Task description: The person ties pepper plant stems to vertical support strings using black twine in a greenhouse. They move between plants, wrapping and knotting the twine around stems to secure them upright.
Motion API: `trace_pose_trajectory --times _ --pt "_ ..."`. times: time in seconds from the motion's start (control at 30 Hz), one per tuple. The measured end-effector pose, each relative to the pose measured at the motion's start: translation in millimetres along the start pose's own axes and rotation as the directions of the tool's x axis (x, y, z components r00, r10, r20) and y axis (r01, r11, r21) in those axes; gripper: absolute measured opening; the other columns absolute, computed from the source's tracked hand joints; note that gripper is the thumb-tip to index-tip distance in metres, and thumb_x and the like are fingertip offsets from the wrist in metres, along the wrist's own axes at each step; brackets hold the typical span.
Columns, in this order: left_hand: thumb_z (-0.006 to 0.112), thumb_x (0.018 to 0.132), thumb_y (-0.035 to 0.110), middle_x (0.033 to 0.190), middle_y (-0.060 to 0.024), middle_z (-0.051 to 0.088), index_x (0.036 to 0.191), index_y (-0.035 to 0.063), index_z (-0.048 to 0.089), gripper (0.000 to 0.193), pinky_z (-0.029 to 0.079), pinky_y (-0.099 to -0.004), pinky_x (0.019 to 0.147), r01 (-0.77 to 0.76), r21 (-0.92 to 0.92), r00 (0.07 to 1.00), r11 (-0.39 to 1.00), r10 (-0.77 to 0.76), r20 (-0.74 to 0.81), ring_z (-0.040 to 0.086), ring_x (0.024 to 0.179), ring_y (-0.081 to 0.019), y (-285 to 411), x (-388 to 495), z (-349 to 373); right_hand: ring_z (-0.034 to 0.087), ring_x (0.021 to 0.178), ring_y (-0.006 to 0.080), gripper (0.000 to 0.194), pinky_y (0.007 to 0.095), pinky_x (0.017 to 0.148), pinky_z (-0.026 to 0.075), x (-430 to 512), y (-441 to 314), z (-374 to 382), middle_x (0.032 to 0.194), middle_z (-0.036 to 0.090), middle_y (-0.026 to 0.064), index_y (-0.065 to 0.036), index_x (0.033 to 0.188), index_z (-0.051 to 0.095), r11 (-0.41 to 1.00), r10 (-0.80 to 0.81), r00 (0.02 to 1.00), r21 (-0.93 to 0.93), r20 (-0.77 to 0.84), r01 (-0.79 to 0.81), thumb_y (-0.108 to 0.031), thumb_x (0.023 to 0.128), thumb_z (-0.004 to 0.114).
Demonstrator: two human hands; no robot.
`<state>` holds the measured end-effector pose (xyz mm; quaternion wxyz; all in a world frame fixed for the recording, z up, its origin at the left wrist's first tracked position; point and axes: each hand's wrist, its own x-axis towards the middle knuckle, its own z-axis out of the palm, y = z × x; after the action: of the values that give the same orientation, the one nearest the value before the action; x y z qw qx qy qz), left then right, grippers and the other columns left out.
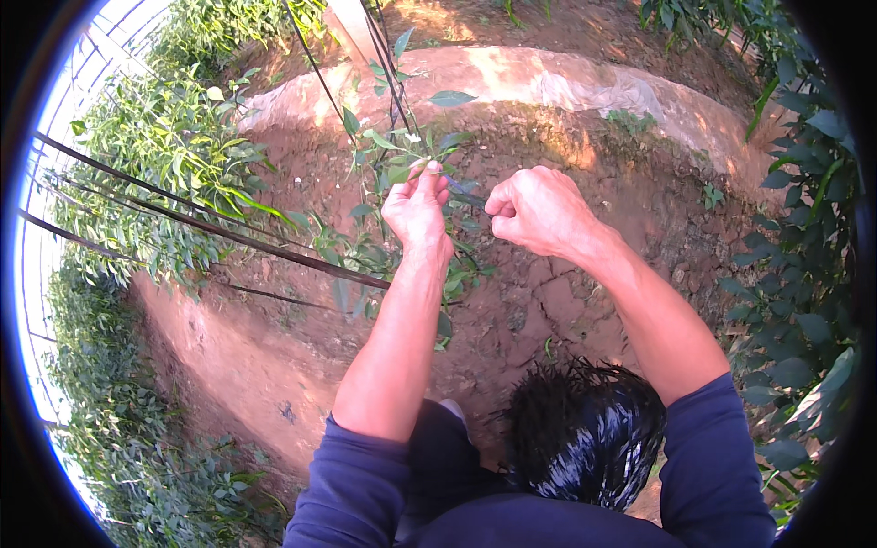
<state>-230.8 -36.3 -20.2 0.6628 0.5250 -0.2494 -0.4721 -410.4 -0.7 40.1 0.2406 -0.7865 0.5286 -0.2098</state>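
Observation:
My left hand (418,205) pinches the upper part of a leafy pepper plant (397,154) between thumb and fingertips; a small white flower shows just above. The pinched stem itself is mostly hidden by the fingers. To its right, my right hand (538,209) is curled into a fist, knuckles up. A thin dark strip (469,196) stretches from that fist towards the stem, and where it ends behind the left hand cannot be seen. At my waist hangs a thick bundle of shiny black plastic strips (589,438).
Dark cords (274,248) slant in from the left, and others (394,75) rise beside the plant to a post (353,34). Pepper bushes with long green fruit (257,203) stand at left; more foliage (808,274) lines the right. A raised soil bed (493,68) curves across the back.

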Motion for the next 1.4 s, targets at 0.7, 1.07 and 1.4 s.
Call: trace_pose_trajectory --times 0.7,1.07,1.4 --pt "0.080 0.092 0.006 0.090 -0.0039 0.072 0.106 0.0028 0.071 0.018 0.057 -0.0244 0.064 0.039 -0.089 0.998 0.995 -0.043 -0.042 0.071 0.077 -0.0132 2.5 -0.5 7.7 0.070 0.069 0.0137 0.017 0.0312 0.062 0.054 73.3 5.1 -1.0 0.084 0.078 0.0042 -0.010 0.104 0.080 0.964 0.123 0.830 0.264 -0.544 0.030 -0.021 0.091 0.078" --pt "0.077 0.095 0.009 0.094 -0.0037 0.073 0.109 0.0024 0.071 0.016 0.056 -0.0237 0.066 0.058 -0.087 0.998 0.995 -0.057 0.013 0.070 0.077 -0.0120 3.5 -1.4 3.5 0.056 0.067 0.0023 0.025 0.0192 0.055 0.042 115.7 -27.0 21.6 0.090 0.074 -0.0039 -0.006 0.115 0.076 0.521 0.150 0.982 0.853 -0.116 0.021 -0.026 0.102 0.070" --pt "0.076 0.096 0.009 0.097 -0.0032 0.074 0.110 0.0036 0.072 0.016 0.056 -0.0251 0.068 0.062 -0.071 0.998 0.996 -0.060 0.029 0.069 0.079 -0.0114 5.3 1.2 2.2 0.054 0.063 0.0052 0.017 0.0213 0.058 0.044 112.4 -22.7 19.8 0.076 0.065 -0.0037 -0.008 0.100 0.075 0.540 0.029 0.999 0.841 -0.039 0.018 -0.025 0.098 0.075"
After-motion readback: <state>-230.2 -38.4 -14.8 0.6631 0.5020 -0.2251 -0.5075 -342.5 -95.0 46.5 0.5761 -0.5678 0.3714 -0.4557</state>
